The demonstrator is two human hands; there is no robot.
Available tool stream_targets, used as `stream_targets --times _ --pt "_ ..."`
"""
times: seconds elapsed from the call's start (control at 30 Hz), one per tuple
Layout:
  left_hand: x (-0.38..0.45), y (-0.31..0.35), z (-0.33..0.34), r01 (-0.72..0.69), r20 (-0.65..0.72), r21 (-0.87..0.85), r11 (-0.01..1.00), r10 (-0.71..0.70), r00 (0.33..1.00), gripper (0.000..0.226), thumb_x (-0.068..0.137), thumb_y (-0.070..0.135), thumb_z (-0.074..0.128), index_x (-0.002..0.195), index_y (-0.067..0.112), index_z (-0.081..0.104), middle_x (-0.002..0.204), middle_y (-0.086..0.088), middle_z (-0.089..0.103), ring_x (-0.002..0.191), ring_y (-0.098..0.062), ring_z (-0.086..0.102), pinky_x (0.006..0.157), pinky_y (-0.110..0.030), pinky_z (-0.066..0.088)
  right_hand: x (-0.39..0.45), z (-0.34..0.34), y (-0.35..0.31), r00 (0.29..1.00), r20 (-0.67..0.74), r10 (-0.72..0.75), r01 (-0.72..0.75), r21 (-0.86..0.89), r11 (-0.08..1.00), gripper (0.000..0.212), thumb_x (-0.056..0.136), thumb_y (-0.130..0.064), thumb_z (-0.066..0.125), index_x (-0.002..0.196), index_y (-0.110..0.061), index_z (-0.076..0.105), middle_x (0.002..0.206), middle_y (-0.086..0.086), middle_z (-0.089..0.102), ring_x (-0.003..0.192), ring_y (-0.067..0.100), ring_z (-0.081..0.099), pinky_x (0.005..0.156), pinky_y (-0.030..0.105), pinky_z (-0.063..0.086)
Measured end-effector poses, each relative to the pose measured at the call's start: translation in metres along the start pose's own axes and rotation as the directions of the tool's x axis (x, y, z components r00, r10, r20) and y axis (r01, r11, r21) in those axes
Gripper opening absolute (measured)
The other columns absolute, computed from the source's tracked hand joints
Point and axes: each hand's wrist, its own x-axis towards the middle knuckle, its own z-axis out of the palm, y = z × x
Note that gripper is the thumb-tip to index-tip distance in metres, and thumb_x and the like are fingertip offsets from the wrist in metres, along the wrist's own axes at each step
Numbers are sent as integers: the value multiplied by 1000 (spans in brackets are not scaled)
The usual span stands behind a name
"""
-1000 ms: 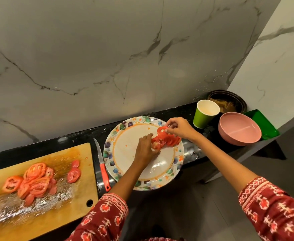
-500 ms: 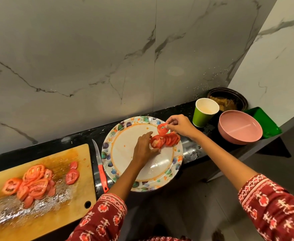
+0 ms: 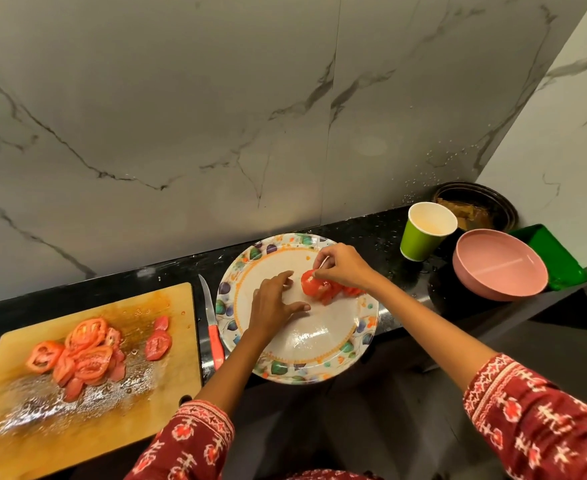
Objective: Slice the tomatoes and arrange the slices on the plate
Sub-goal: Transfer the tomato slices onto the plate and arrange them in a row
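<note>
- The plate (image 3: 295,355), white with a rim of painted leaves, sits on the black counter (image 3: 382,233) and holds a short row of overlapping tomato slices (image 3: 333,292) on its right half.
- The right hand (image 3: 344,268) pinches the leftmost slice (image 3: 311,284) of that row between thumb and fingertips, the slice tipped up on edge over the plate.
- The left hand (image 3: 274,306) lies over the middle of the plate with fingers spread and relaxed, holding nothing; I cannot tell if it touches the surface.
- The wooden cutting board (image 3: 87,420), left of the plate, carries a wet patch and a pile of more tomato slices (image 3: 84,355), with two pieces (image 3: 158,339) lying apart to the right.
- A knife (image 3: 212,323) with a red handle lies between board and plate, blade pointing to the wall.
- To the right stand a green paper cup (image 3: 420,237), a pink bowl (image 3: 500,268), a dark bowl (image 3: 475,206) with brown contents behind them, and a green tray (image 3: 555,258) at the corner.
</note>
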Motion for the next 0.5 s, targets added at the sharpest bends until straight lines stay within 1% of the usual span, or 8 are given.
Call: stream_targets --times 0.07,0.1,0.17,0.23,0.3,0.33,0.4,0.5 --pt "-1 2 2 -5 13 13 1000 4 1000 80 67 43 77 135 18 42 123 -2 59 115 -18 49 96 -34 36 0 4 4 998 -33 -58 51 -191 980 11 84 -23 66 90 -14 68 95 4 69 82 13 61 72 27 52" --pt "-2 3 4 -9 19 23 1000 9 1000 80 68 44 77 135 19 42 124 -2 59 115 -18 48 96 -33 36 0 4 7 995 -62 -83 65 -250 966 13 85 -24 65 93 -14 68 96 2 68 83 13 60 72 27 49" --pt "-2 6 7 -23 28 36 999 22 999 79 69 44 76 136 19 41 125 -2 59 115 -18 47 94 -32 34 0 -2 11 991 -61 -116 94 -282 955 19 84 -23 66 102 -17 64 103 -1 66 96 15 60 77 27 46" --pt "-2 9 9 -36 34 45 998 34 999 78 71 43 76 136 19 41 127 -2 58 116 -18 46 95 -32 34 1 -8 14 985 91 -143 167 -365 916 38 81 -26 68 116 -21 56 115 -4 60 111 16 50 85 27 38" --pt "-1 12 10 -41 33 56 998 39 999 77 71 42 75 136 18 41 128 -3 57 117 -19 47 96 -33 35 -1 -6 17 955 257 -149 260 -478 839 59 77 -36 72 127 -24 45 126 -3 52 120 17 39 96 34 29" --pt "0 13 11 -39 36 63 997 36 999 76 72 41 75 136 18 41 129 -3 56 117 -19 47 97 -33 36 -2 -3 19 942 295 -160 299 -523 798 64 76 -39 72 131 -25 41 130 -2 50 123 18 36 99 37 25" --pt "2 16 12 -38 46 69 997 35 998 74 74 40 74 136 19 41 130 -3 55 118 -18 47 99 -33 37 -3 3 24 934 301 -191 335 -556 761 68 77 -38 71 134 -25 36 132 1 49 126 20 33 101 40 20" --pt "4 20 13 -36 54 50 998 34 998 70 77 38 72 136 18 41 129 -4 56 118 -19 49 101 -34 39 -3 7 27 936 273 -222 341 -546 765 70 78 -40 70 136 -25 33 133 0 50 128 20 33 103 40 18"
